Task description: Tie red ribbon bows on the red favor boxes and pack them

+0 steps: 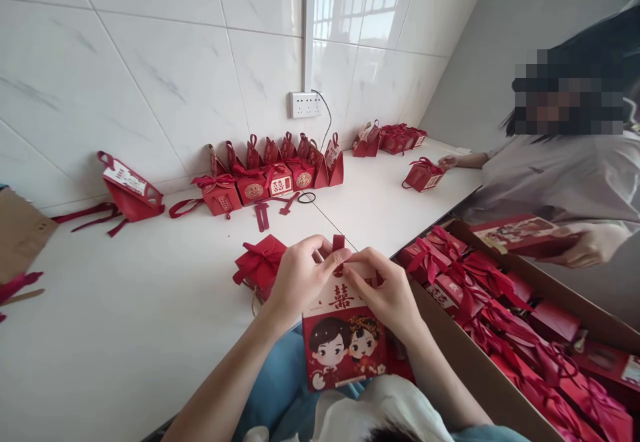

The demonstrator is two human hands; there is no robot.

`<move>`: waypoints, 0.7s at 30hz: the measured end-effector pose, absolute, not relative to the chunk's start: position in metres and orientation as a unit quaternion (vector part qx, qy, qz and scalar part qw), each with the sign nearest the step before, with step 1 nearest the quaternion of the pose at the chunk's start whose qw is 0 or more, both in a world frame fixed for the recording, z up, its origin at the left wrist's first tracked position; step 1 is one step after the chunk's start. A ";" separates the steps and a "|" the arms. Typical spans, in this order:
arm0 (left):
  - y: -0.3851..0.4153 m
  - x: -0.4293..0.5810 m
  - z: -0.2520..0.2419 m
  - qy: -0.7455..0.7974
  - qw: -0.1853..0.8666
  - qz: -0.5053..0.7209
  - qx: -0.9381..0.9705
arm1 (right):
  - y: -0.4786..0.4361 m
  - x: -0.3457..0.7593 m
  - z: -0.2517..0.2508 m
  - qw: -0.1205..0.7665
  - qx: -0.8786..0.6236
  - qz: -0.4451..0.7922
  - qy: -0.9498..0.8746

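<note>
A red gift box (345, 352) with two cartoon figures and a white band with a red character stands close to my body. From its top rises a short red strap (339, 242). My left hand (305, 275) pinches this strap between thumb and fingers. Beside it, my right hand (387, 289) is closed too, thumb and fingertips pinching at the strap's base on the box top. The fingers partly cover the top edge. Just left of my left hand lies a red box with a ribbon bow (260, 262).
Several finished red boxes (255, 185) line the wall on the white table (125, 309). Loose red straps (261, 217) lie before them. A carton (450, 335) full of ribboned boxes stands at right. Beyond it a co-worker (560, 182) holds a red box (525, 235). A socket strip (305, 105) is on the wall.
</note>
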State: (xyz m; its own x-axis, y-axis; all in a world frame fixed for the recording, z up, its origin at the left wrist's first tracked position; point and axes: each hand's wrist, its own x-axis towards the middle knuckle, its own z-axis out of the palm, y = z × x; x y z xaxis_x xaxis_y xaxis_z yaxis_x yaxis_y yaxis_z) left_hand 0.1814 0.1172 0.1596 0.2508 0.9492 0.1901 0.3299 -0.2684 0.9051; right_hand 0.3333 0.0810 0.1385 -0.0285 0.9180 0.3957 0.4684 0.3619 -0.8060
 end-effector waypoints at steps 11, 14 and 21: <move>0.112 0.169 0.142 0.405 0.531 0.369 0.646 | 0.083 0.337 0.138 0.459 -0.543 0.370 -0.598; 0.112 0.169 0.140 0.398 0.574 0.359 0.619 | 0.082 0.339 0.140 0.450 -0.536 0.442 -0.561; 0.113 0.170 0.137 0.420 0.560 0.362 0.615 | 0.086 0.342 0.142 0.453 -0.522 0.517 -0.505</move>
State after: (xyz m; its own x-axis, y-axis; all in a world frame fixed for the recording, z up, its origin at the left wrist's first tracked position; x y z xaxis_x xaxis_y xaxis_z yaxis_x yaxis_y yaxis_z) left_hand 0.1704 0.1127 0.1375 0.3846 0.9227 -0.0251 0.1113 -0.0194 0.9936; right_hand 0.3416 0.0859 0.1420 -0.0446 0.9956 -0.0822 0.0584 -0.0796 -0.9951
